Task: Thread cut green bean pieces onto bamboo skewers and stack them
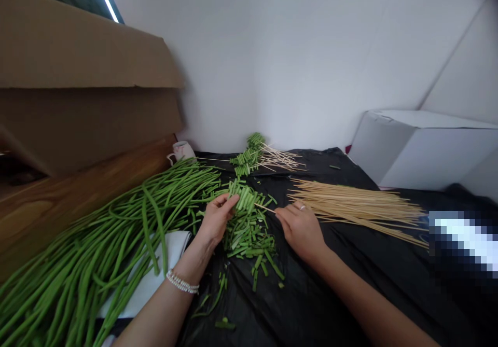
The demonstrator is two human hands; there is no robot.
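My right hand (301,228) is closed around the end of a thin wooden skewer (265,208), which points left. A row of cut long-bean pieces (246,198) sits side by side on the skewer's other end. At the left of that row, my left hand (218,213) pinches a bean piece between thumb and fingers; its fingertips partly hide it. Loose cut bean pieces (249,235) lie in a heap just below both hands. Right of my right hand, a bundle of bare skewers (361,204) is spread out.
Whole long beans (116,233) cover the left side, partly over a white sheet (175,248). Filled skewers (249,157) are stacked at the back near a mug (183,151). A cardboard box (89,56) and a white box (389,150) flank the black plastic cover (311,305).
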